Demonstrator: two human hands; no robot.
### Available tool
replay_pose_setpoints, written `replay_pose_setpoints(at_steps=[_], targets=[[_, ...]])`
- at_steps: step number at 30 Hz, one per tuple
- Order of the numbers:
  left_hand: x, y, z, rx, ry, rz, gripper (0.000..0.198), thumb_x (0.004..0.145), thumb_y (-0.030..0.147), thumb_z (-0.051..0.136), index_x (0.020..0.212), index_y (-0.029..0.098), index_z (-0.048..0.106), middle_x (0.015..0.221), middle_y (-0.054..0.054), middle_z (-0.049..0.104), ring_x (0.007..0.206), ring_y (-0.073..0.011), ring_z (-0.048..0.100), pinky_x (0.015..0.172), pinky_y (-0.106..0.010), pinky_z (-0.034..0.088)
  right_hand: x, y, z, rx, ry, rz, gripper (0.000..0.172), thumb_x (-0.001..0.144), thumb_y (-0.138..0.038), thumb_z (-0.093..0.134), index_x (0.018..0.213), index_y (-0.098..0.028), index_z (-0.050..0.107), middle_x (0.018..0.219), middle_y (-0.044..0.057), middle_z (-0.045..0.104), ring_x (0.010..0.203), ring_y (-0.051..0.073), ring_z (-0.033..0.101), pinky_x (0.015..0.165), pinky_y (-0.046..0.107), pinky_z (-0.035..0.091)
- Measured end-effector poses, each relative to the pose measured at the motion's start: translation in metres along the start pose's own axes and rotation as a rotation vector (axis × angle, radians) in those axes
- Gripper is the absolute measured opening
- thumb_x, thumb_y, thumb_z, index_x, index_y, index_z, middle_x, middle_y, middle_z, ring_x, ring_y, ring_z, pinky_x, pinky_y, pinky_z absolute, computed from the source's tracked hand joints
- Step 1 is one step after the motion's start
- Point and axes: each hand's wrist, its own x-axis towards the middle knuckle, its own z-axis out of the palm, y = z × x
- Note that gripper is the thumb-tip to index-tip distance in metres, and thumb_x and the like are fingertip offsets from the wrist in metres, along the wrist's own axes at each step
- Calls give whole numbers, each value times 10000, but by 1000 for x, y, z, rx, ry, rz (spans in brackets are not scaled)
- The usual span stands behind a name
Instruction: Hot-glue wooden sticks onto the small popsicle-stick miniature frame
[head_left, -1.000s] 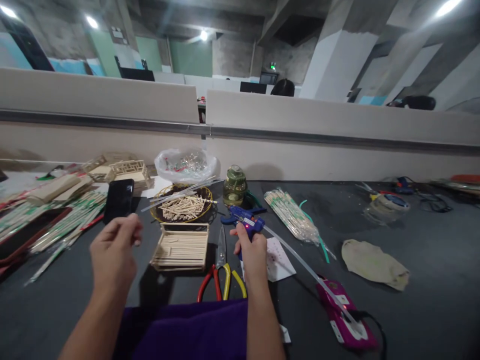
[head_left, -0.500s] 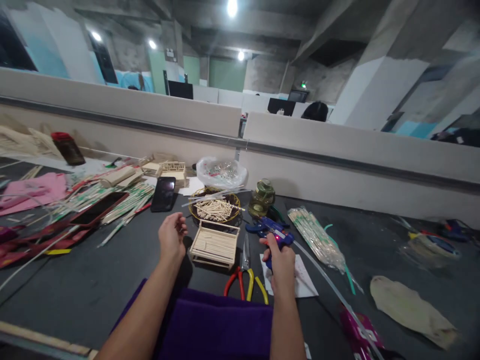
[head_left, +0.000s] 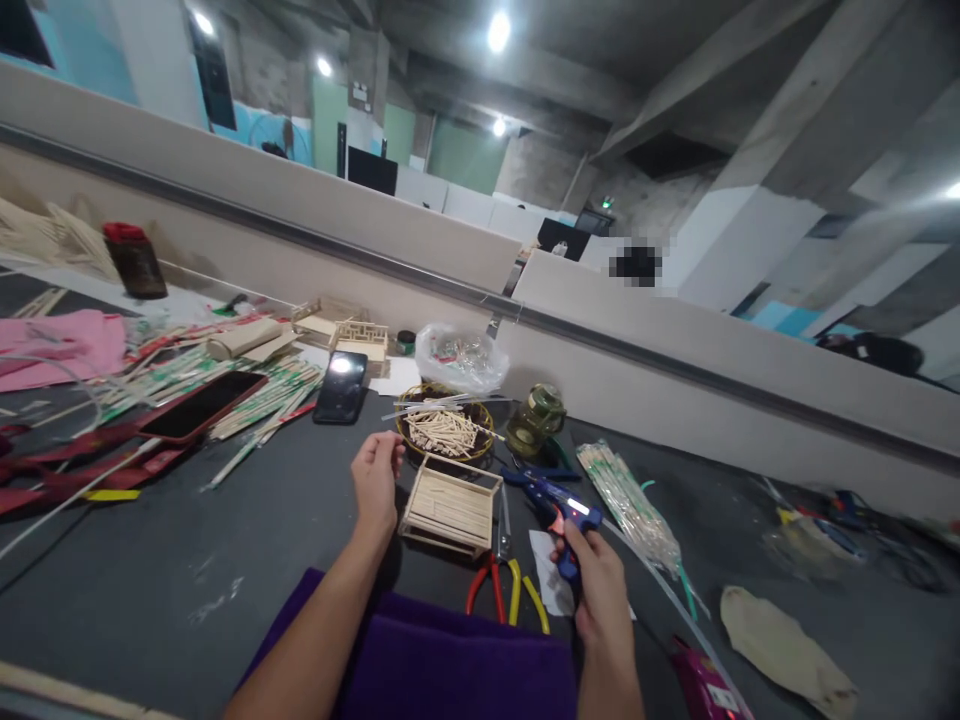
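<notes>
My right hand [head_left: 596, 575] is wrapped round the grip of a blue glue gun [head_left: 564, 508], whose nozzle points left; a long clear glue stick trails from its back. My left hand [head_left: 377, 475] hovers just left of a small bed-like frame [head_left: 450, 508] made of thin wooden sticks. Its thumb and fingers are pressed together, and whatever may be between them is too small to make out. Behind the frame, a round basket [head_left: 486, 440] holds many short cut sticks. Red-handled and yellow-handled pliers or cutters [head_left: 514, 590] lie between the frame and my right hand.
A green jar [head_left: 536, 420] and a bag of sticks [head_left: 634, 500] stand or lie right of the basket. Two phones, one a black phone [head_left: 341, 388], and stick bundles [head_left: 270, 395] occupy the left. A beige cloth [head_left: 784, 645] lies at right; a low partition [head_left: 637, 350] runs behind.
The camera view has tilted and shifted. My left hand's fingers have drawn closer together beside the stick frame. My right hand still grips the glue gun.
</notes>
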Motion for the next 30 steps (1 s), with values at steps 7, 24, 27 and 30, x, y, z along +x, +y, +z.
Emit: replay_pose_setpoints(at_steps=[7,24,27,30], targets=[[3,6,-3,51,-114,57,273,749,419,609,656,166,649,593,5,593,528,-117,494,479,-222,331,-19,10,-30,-78,107,-1,427,594,-506,798,757,-145,638,517,-18,601,425,131,541,402,224,414],[3,10,-4,85,-164,160,279,771,407,586,638,177,670,571,-11,595,494,-126,462,467,-234,319,-52,21,-80,-377,286,-122,598,560,-634,714,906,-149,663,654,63,719,675,276,689,625,328,512],[0,8,-4,135,-203,214,288,791,412,577,644,183,672,569,-5,590,512,-134,465,489,-234,329,-55,21,-83,-606,266,-136,551,623,-675,609,829,-167,666,642,103,707,661,306,679,629,366,489],[-3,5,-8,240,-252,289,317,818,431,564,639,187,659,582,-1,587,571,-151,491,560,-239,367,-65,14,-85,-953,320,-188,491,742,-638,503,777,-186,693,689,160,703,676,336,666,636,404,452]])
